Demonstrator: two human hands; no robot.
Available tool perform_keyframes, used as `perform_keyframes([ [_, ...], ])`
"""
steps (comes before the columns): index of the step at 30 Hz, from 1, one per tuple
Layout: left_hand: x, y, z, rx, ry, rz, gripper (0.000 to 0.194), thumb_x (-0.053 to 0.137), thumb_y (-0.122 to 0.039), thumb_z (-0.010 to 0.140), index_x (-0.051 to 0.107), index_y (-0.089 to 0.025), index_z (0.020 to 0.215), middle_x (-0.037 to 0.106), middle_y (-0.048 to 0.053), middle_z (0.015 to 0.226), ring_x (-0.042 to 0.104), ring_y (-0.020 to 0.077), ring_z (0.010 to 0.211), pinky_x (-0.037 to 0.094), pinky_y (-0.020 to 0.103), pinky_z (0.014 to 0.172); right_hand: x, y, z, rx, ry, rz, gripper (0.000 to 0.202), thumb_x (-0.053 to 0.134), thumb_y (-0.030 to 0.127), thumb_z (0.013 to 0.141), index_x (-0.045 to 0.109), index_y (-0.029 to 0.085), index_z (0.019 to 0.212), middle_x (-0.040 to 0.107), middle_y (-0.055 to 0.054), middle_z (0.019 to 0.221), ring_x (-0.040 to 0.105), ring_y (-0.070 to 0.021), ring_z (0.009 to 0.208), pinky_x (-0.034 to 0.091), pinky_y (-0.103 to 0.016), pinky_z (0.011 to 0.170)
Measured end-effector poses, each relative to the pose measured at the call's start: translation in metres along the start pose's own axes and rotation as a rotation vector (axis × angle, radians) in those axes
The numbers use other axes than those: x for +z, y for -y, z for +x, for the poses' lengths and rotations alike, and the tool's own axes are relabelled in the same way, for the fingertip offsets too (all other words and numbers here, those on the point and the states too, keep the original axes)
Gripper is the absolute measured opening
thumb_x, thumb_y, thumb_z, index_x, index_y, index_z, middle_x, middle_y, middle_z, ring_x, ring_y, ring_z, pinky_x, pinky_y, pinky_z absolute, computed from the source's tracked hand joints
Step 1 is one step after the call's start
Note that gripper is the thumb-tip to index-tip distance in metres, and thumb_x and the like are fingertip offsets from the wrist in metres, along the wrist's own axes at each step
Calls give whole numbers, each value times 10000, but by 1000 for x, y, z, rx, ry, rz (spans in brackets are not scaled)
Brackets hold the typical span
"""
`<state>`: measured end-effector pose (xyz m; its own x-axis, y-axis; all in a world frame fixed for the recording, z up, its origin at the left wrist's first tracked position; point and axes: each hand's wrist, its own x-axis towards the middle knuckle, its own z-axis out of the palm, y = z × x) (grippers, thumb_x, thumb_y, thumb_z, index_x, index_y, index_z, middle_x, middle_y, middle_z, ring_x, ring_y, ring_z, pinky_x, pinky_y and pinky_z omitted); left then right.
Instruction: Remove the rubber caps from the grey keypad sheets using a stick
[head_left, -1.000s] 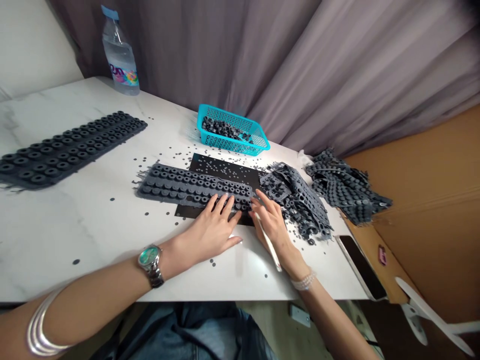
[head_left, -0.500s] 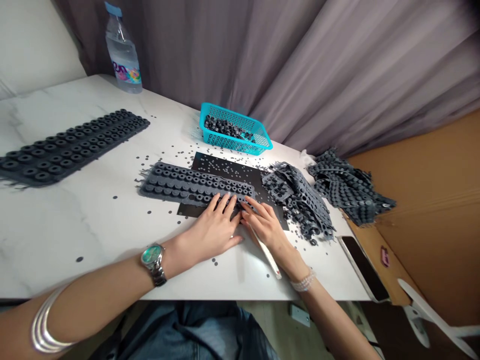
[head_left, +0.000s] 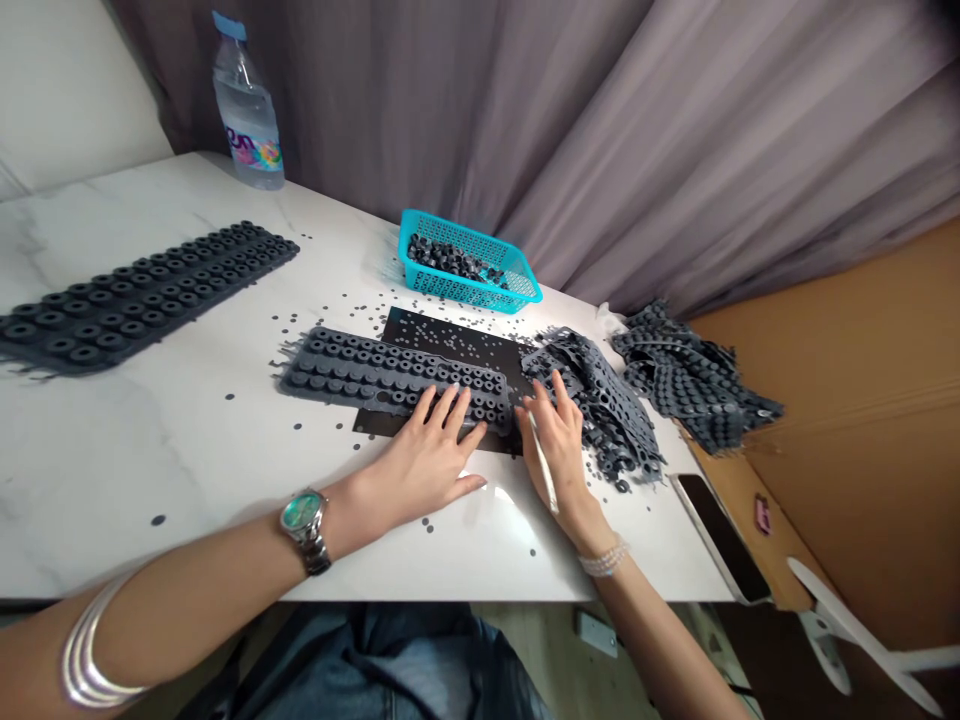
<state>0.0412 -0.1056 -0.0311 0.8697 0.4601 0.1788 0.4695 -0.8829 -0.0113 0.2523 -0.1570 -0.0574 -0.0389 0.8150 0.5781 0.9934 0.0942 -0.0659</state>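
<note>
My left hand (head_left: 431, 455) lies flat with its fingers spread, the fingertips on the near right edge of a dark grey moulded rubber sheet (head_left: 352, 365) set with rows of ring-shaped pieces. One gap shows in its near row. Under the sheet's right part is a black mat (head_left: 420, 330). My right hand (head_left: 559, 450) has closed around a slim white pen-like stick (head_left: 544, 465), its tip hidden near the fingers. This hand is just right of the sheet, beside a pile of punched rubber scraps and loose rings (head_left: 607, 390).
A turquoise basket (head_left: 472, 293) with small black rings stands at the back. Another rubber sheet (head_left: 142, 290) lies left, near a water bottle (head_left: 251, 120). More rubber sheets (head_left: 682, 380) are heaped at right, beyond a phone (head_left: 720, 535). Small dark discs litter the white table (head_left: 247, 470).
My right hand has moved right, away from the sheet's edge and my left hand, toward the scrap pile, still holding the white stick. My left hand has stayed on the sheet.
</note>
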Motion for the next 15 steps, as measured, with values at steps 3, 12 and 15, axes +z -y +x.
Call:
perform_keyframes([
  [3, 0, -2, -1, -28, -19, 38, 647, 415, -549, 909, 465, -134, 1402, 369, 272, 1484, 342, 404, 1381, 327, 579, 1086, -4, 5, 3, -31, -8, 14, 192, 442, 187, 965, 540, 200, 1129, 599, -157, 1298, 335, -293, 1414, 401, -505, 1001],
  [12, 2, -4, 1, -63, -4, 44, 615, 524, -534, 865, 615, -54, 1239, 509, 286, 1378, 458, 385, 1312, 363, 535, 1078, 0, 23, 21, -397, 97, 138, 97, 496, 183, 953, 585, 195, 990, 714, -107, 1131, 530, -251, 1275, 438, -417, 932],
  [15, 2, -5, 1, -61, 10, 52, 591, 506, -534, 875, 636, -67, 1213, 510, 280, 1380, 458, 379, 1314, 364, 537, 1074, 4, 23, 22, -442, 111, 126, 103, 489, 186, 959, 589, 184, 985, 713, -107, 1134, 527, -246, 1279, 431, -411, 938],
])
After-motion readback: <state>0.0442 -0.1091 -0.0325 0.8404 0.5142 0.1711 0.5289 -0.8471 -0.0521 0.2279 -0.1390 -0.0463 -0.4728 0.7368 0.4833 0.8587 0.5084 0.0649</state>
